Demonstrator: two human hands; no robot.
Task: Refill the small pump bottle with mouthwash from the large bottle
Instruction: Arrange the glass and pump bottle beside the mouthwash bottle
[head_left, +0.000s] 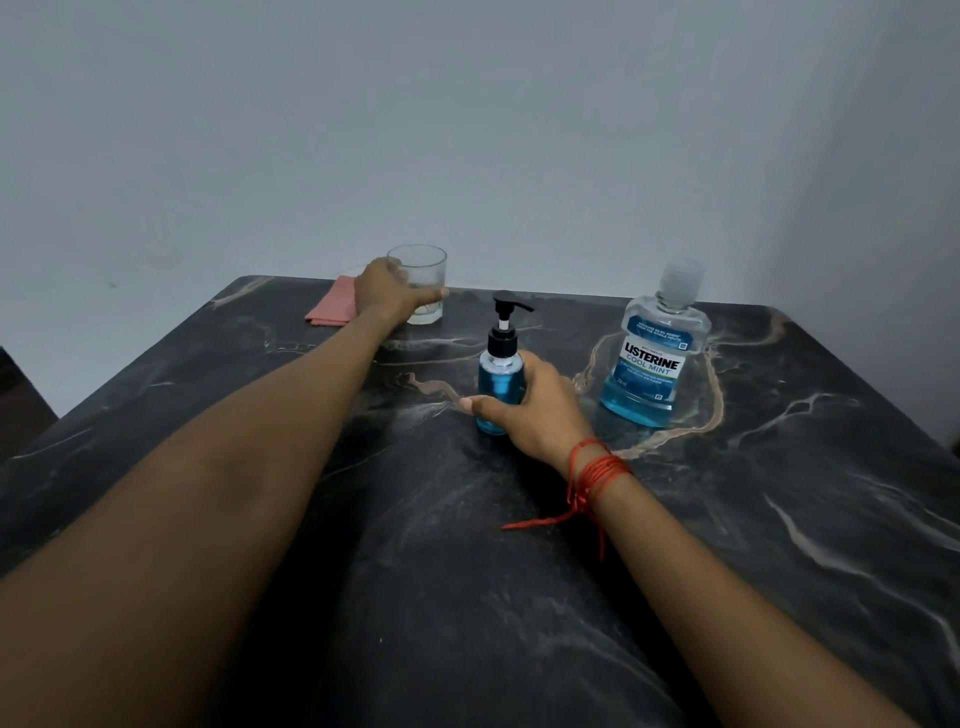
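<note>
The small pump bottle (497, 373) stands upright mid-table, holding blue liquid, its black pump head on. My right hand (535, 410) is wrapped around its lower body; red thread is tied at that wrist. To the right, apart from the hand, stands the large mouthwash bottle (652, 358), clear with blue liquid in its lower part, a blue label and its cap on. At the far left edge my left hand (387, 296) grips a clear drinking glass (422, 283) that rests on the table.
A folded pink cloth (332, 306) lies at the table's back left, just behind my left hand. The dark marble-patterned table (779, 519) meets a plain wall at the back and right.
</note>
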